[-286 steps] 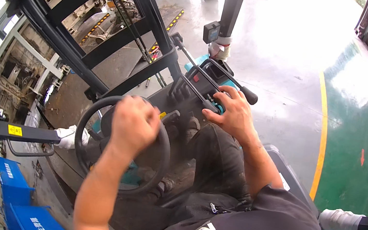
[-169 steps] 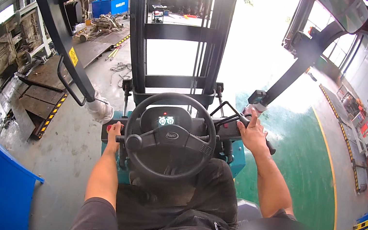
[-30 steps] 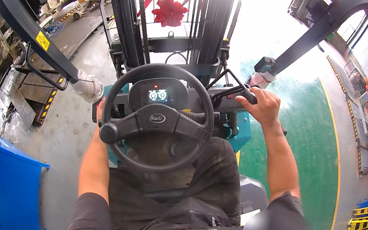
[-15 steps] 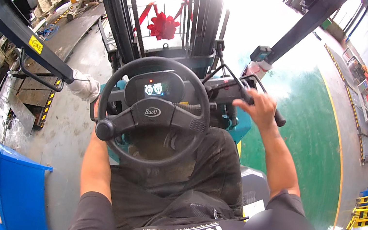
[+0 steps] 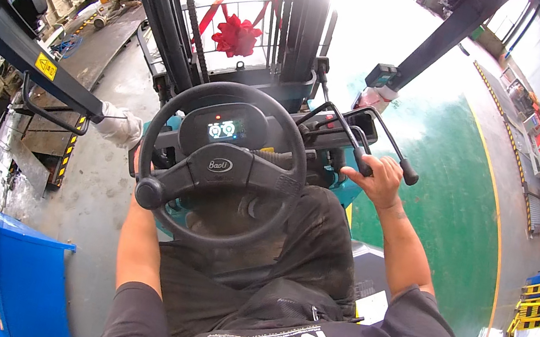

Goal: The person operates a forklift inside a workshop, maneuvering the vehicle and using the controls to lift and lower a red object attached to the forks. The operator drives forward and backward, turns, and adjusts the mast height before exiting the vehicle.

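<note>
I sit at a forklift's black steering wheel (image 5: 301, 149), which has a round spinner knob (image 5: 150, 193) at its lower left. Behind the wheel's left rim, my left hand (image 5: 140, 161) is mostly hidden beside a dark handle; its fingers do not show. To the right of the wheel, my right hand (image 5: 381, 181) is closed around the knobbed end of a black control lever (image 5: 359, 144), with the thumb on the near side. A second black lever (image 5: 390, 141) stands just right of that hand, apart from it. A lit display (image 5: 225, 130) shows through the wheel.
The mast (image 5: 308, 23) rises ahead, with a red ribbon rosette (image 5: 236, 36) beyond it. Dark cab posts slope down at the left (image 5: 36, 59) and right (image 5: 439, 47). A blue cabinet (image 5: 24, 270) stands at the lower left; yellow-black barriers (image 5: 536, 306) are at the far right.
My right hand has closed on the control lever, whose knob has come nearer to me, away from the second lever's line. My left hand stays behind the wheel.
</note>
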Available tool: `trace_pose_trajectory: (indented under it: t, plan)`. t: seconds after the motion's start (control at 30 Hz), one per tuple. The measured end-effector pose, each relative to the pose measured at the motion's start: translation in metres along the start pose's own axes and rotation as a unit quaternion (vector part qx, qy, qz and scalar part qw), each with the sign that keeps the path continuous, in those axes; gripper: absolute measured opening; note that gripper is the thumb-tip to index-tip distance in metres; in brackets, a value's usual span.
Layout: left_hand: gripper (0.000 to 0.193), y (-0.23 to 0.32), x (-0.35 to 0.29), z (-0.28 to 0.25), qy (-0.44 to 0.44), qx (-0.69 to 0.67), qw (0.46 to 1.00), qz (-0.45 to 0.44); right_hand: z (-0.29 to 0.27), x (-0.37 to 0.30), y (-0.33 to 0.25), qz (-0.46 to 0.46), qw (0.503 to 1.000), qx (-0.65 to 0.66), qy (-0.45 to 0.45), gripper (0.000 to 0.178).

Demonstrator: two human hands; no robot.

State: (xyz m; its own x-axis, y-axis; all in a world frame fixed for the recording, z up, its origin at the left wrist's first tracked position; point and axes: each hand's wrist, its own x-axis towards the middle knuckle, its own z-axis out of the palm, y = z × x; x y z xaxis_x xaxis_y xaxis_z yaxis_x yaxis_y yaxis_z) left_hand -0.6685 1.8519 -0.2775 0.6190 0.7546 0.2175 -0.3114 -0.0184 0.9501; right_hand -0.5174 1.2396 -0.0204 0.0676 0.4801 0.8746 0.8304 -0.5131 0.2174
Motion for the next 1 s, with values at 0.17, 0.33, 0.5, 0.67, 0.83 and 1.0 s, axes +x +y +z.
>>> trace_pose_trajectory:
  t: [0.17,0.33,0.5,0.67,0.83,1.0]
  plan:
    - [0.053,-0.002,0.002,0.001,-0.001,-0.001,1.000,0.000,0.000,0.002,-0.002,0.009,1.000,-0.003,0.006,0.053]
    - [0.053,-0.002,0.003,0.004,-0.006,-0.001,1.000,0.000,0.001,0.000,0.000,0.016,1.000,-0.008,-0.005,0.052]
    - [0.054,-0.007,0.000,0.007,-0.005,-0.003,1.000,-0.002,0.017,0.041,0.018,0.040,0.998,-0.019,-0.043,0.051]
    - [0.054,-0.008,-0.002,0.007,-0.007,-0.006,1.000,-0.001,0.025,0.071,0.029,0.037,0.997,0.001,-0.073,0.046]
    - [0.055,-0.013,0.009,0.007,-0.004,-0.012,1.000,0.004,0.025,0.069,0.027,0.033,0.997,-0.001,-0.064,0.046]
    - [0.055,-0.016,0.011,0.003,-0.005,-0.009,1.000,0.008,0.026,0.066,0.026,0.055,0.997,0.004,-0.058,0.047]
